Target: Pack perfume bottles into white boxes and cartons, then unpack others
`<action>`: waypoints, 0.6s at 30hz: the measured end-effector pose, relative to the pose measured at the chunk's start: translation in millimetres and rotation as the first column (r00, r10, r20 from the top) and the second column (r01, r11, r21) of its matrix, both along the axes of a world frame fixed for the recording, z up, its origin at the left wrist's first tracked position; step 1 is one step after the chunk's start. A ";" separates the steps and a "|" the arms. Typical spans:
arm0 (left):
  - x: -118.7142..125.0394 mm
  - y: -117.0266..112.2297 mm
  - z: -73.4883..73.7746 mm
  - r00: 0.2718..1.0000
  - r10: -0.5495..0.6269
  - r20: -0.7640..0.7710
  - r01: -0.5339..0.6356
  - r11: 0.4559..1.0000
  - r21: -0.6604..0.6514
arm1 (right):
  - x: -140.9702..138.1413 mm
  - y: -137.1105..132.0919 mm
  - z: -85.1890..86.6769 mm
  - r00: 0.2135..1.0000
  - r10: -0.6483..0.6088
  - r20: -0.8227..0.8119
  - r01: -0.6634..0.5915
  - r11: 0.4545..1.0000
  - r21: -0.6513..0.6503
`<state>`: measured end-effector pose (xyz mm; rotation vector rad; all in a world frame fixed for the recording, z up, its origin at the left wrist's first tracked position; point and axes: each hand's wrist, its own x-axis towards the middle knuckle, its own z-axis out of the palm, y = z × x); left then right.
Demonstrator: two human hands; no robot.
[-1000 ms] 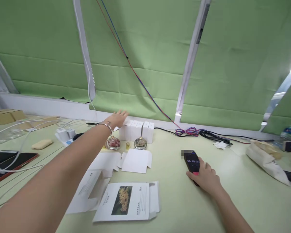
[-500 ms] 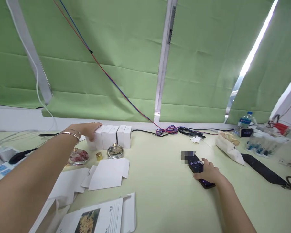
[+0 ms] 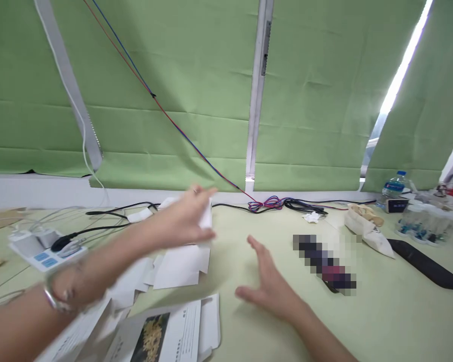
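Note:
My left hand [image 3: 186,216] is smeared by motion, its fingers stretched out and the thumb apart, with nothing seen in it. It passes in front of the small white boxes [image 3: 207,215], hiding most of them; the glass bottles are hidden too. Below it lie unfolded white cartons [image 3: 181,269] and a printed carton with a flower picture [image 3: 181,332]. My right hand [image 3: 270,289] is open above the table, thumb and fingers spread, holding nothing. To its right lies the phone [image 3: 324,264], mostly blurred out by pixel blocks.
On the left stands a power strip [image 3: 47,259] with plugs and loose cables. Coiled wires [image 3: 283,203] run along the back wall. A white pouch [image 3: 368,231], a black flat strip [image 3: 426,261], clear tubes [image 3: 425,223] and a water bottle [image 3: 394,186] are at the right.
My left hand has left the far-left boxes and moved right. My right hand has let go of the phone and moved left. The view has shifted slightly left.

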<state>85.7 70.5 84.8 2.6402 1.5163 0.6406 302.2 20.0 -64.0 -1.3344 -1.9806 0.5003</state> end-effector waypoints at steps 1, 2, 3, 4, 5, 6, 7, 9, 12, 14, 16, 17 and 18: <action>16.8 -19.3 -18.0 0.993 -0.075 0.090 0.081 0.994 -0.073 | -14.1 -5.8 -6.5 0.997 0.072 -0.042 -0.072 0.997 0.000; 30.9 -36.0 -35.7 0.979 -0.123 0.163 0.148 0.977 -0.152 | -23.7 -10.9 -12.1 0.989 0.092 -0.117 -0.088 0.995 0.037; 41.8 -49.7 -51.7 0.966 -0.125 0.227 0.176 0.959 -0.222 | -28.8 -15.1 -16.1 0.975 0.107 -0.193 -0.097 0.993 0.062; 49.1 -60.3 -65.1 0.962 -0.093 0.257 0.163 0.950 -0.266 | -29.6 -18.0 -18.2 0.956 0.133 -0.260 -0.118 0.990 0.072; 52.9 -67.6 -75.1 0.962 -0.043 0.271 0.125 0.947 -0.294 | -26.8 -19.5 -18.6 0.932 0.166 -0.321 -0.153 0.986 0.067; 53.5 -72.0 -81.7 0.960 -0.021 0.281 0.116 0.939 -0.323 | -21.3 -19.6 -17.8 0.906 0.208 -0.368 -0.209 0.977 0.039; 51.5 -73.8 -85.4 0.960 -0.010 0.280 0.108 0.934 -0.341 | -14.2 -18.1 -16.5 0.878 0.254 -0.405 -0.280 0.960 -0.003; 42.7 -71.5 -86.3 0.962 -0.040 0.272 0.136 0.928 -0.348 | 1.2 -11.8 -15.7 0.820 0.310 -0.481 -0.408 0.906 -0.112; 29.0 -60.5 -82.1 0.963 -0.138 0.233 0.208 0.928 -0.309 | 16.5 0.8 -22.9 0.730 0.282 -0.623 -0.550 0.783 -0.289; 24.7 -53.0 -80.6 0.954 -0.196 0.227 0.260 0.918 -0.300 | 18.3 6.3 -28.3 0.693 0.238 -0.681 -0.599 0.716 -0.359; 24.7 -47.4 -80.7 0.936 -0.235 0.262 0.311 0.901 -0.302 | 16.6 7.7 -27.4 0.700 0.235 -0.674 -0.608 0.692 -0.390; 25.7 -45.5 -81.3 0.927 -0.244 0.284 0.328 0.895 -0.302 | 16.4 7.1 -23.7 0.722 0.260 -0.641 -0.605 0.687 -0.403; 27.1 -44.0 -82.1 0.920 -0.250 0.301 0.341 0.891 -0.301 | 18.0 6.2 -18.2 0.748 0.301 -0.592 -0.604 0.680 -0.417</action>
